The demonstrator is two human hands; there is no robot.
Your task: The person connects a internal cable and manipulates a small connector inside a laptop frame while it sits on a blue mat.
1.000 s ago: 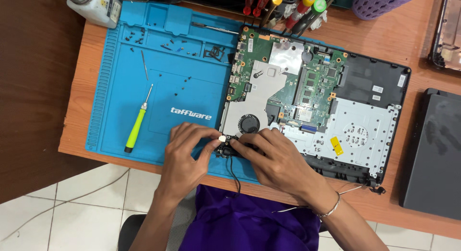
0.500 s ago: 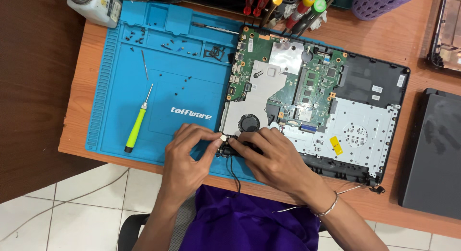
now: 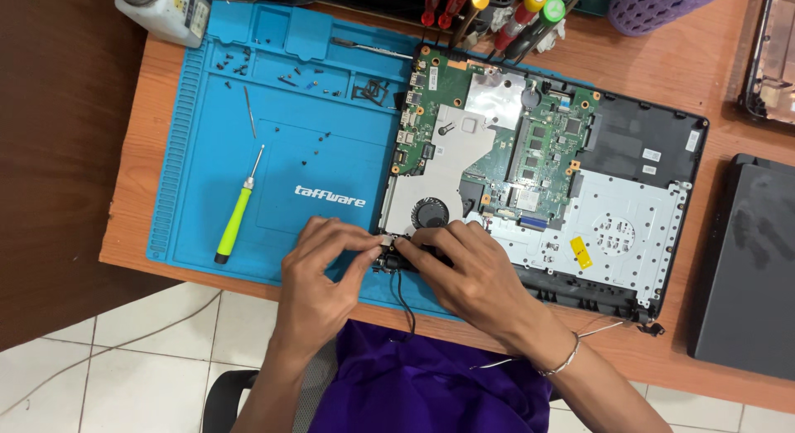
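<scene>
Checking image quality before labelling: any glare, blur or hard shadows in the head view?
Head view: even, soft light, sharp across the opened laptop and blue mat; mild sheen on the metal shield; soft shadow under the left hand and right hand; small black part between them partly hidden.

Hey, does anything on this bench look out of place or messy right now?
Mostly tidy. Small loose screws lie scattered on the blue mat rather than in its tray pockets. A thin black cable from the small part both hands pinch dangles over the desk edge.
</scene>
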